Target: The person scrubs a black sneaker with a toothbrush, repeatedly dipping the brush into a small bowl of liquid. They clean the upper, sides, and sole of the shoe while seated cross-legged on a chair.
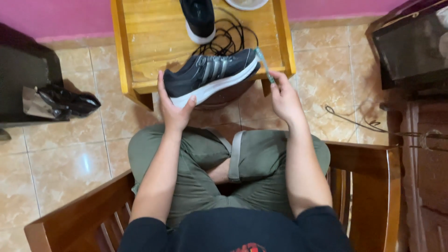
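My left hand point(173, 105) grips the heel end of a dark sneaker point(210, 74) with grey stripes and a white sole, holding it on its side over the near edge of a small wooden table point(149, 42). To the right, my right hand point(283, 95) is shut on a thin teal toothbrush point(263, 65), whose upper end rests against the sneaker's toe. A second dark sneaker point(199, 18) stands at the table's far edge, next to a tangle of black shoelaces point(228, 39).
I sit cross-legged in green trousers on a wooden chair point(368, 182). A white bowl rim point(246, 3) is at the table's back. A black plastic bag point(65, 102) lies on the tiled floor at left. Dark furniture point(410, 46) and a black cord point(354, 121) are at right.
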